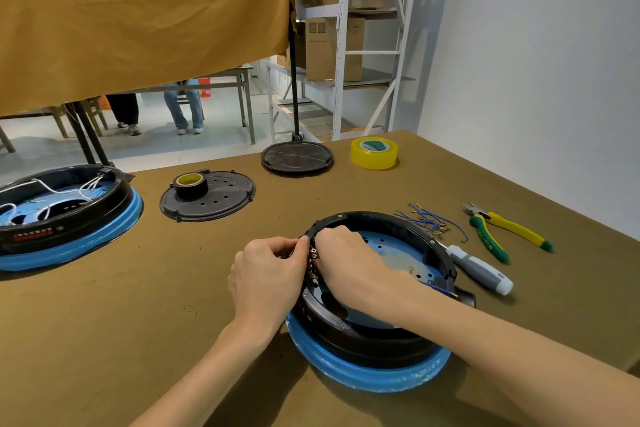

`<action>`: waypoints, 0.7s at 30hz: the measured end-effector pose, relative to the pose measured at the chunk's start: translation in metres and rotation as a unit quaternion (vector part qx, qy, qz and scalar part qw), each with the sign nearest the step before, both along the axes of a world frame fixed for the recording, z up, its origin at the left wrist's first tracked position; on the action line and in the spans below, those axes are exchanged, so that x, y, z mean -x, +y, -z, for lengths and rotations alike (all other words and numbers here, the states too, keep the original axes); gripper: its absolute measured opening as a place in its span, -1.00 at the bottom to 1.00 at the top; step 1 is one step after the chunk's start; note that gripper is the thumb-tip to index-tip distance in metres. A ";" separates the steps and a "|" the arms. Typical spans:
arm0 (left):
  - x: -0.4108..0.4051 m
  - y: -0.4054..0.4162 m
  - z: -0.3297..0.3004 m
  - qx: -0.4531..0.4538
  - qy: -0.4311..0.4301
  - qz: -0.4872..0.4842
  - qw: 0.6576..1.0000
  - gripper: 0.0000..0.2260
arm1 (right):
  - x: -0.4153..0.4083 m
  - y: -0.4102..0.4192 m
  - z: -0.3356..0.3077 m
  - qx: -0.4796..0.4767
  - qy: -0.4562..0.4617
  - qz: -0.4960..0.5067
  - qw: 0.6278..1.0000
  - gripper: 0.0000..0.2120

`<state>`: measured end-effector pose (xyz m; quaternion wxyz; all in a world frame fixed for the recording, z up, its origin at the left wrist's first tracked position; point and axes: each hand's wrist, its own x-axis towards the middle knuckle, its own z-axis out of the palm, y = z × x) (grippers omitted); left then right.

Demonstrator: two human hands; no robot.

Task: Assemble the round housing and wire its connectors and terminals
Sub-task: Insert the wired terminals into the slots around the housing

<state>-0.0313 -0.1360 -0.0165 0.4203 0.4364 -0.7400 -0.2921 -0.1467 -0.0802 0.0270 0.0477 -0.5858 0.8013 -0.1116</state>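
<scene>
Left hand (268, 274) and right hand (341, 253): grip clamped on terminals (312, 263) at housing (374, 333) rim. Housing judged rigid, stable; terminals small, bendable: pinch bases.

black housing (398, 333), blue rim (363, 374); yellow tape (374, 153)
</scene>
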 end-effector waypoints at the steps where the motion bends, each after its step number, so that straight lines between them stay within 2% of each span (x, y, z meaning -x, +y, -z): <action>1: 0.000 -0.001 -0.001 -0.001 -0.003 0.000 1.000 -0.81 | 0.003 0.001 0.000 0.004 -0.007 -0.006 1.000 -0.62; 5: -0.003 -0.001 -0.002 -0.003 -0.032 0.014 0.999 -0.79 | 0.026 0.010 -0.001 0.032 -0.109 -0.047 0.992 -0.87; 7: -0.004 -0.006 -0.008 0.002 -0.062 0.039 0.997 -0.79 | 0.036 0.017 -0.002 0.043 -0.146 -0.059 0.987 -0.89; 10: -0.010 -0.023 -0.022 -0.039 -0.120 0.112 0.986 -0.82 | 0.043 0.022 -0.001 0.043 -0.145 -0.052 0.987 -0.90; 13: -0.016 -0.034 -0.031 -0.059 -0.174 0.137 0.973 -0.77 | 0.046 0.023 -0.004 0.027 -0.201 0.003 0.979 -0.90; 17: -0.016 -0.029 -0.031 -0.028 -0.204 0.128 0.970 -0.72 | 0.044 0.019 -0.014 -0.068 -0.398 0.048 0.914 -0.85; 21: -0.018 -0.031 -0.032 -0.019 -0.206 0.130 0.970 -0.72 | 0.044 0.015 -0.020 -0.109 -0.447 0.083 0.884 -0.82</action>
